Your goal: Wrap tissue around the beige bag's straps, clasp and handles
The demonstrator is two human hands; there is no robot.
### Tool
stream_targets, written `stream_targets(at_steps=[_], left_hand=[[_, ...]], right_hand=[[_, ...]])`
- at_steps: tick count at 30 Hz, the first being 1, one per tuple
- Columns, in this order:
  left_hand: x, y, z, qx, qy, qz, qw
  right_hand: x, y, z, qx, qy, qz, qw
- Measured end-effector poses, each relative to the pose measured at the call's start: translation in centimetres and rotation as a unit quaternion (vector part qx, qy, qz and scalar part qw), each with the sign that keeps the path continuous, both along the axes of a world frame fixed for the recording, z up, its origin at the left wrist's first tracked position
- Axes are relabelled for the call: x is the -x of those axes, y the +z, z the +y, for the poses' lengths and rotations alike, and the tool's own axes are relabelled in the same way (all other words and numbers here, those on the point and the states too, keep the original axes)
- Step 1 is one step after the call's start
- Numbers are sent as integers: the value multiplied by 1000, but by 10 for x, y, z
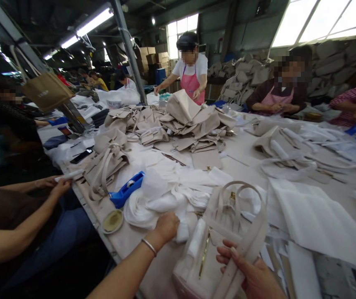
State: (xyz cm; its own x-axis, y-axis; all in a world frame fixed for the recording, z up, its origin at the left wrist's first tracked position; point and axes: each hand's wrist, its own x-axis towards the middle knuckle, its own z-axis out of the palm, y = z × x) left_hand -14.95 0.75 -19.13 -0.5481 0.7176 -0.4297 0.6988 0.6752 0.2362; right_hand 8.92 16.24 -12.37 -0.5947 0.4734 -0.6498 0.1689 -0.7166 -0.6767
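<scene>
A pale beige handbag (193, 265) with a gold zip lies in front of me at the table's near edge. My right hand (249, 270) is closed around its handle strap (240, 261), with the thumb on top. To the left of the bag, my left hand (167, 226) is closed at a strip of white foam wrap (182, 230); the fingertips are partly hidden. A coil of white wrapping strip (139, 207) lies just beyond that hand. A white wrapped roll (196, 238) rests against the bag's left side.
A blue tape dispenser (126, 191) and a small round dish (112, 221) stand to the left. Beige bag pieces (193, 120) are heaped across the table's far side. White foam sheets (321, 211) cover the right. A co-worker's hands (61, 185) hold something white at the left edge.
</scene>
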Motion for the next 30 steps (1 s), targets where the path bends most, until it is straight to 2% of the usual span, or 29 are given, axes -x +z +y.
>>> stream_targets(at_steps=[4, 7, 13, 16, 21, 27, 30], left_hand=[[14, 11, -8, 0, 3, 17, 1000], [8, 14, -9, -9, -8, 34, 999], [-21, -1, -3, 23, -44, 36, 998], [-19, -1, -4, 29, -43, 41, 998], [-13, 6, -9, -4, -47, 45, 998], [-18, -4, -3, 25, -47, 25, 998], [-15, -4, -2, 31, -34, 13, 999]], right_hand=[[0, 1, 2, -1, -3, 5, 1000], [0, 1, 1, 2, 0, 13, 1000], [-3, 2, 0, -6, 1, 17, 1000], [-5, 2, 1, -11, -6, 14, 1000], [-4, -3, 1, -5, -15, 13, 1000], [-2, -4, -1, -8, -3, 16, 1000], [-4, -1, 0, -7, -8, 13, 1000]])
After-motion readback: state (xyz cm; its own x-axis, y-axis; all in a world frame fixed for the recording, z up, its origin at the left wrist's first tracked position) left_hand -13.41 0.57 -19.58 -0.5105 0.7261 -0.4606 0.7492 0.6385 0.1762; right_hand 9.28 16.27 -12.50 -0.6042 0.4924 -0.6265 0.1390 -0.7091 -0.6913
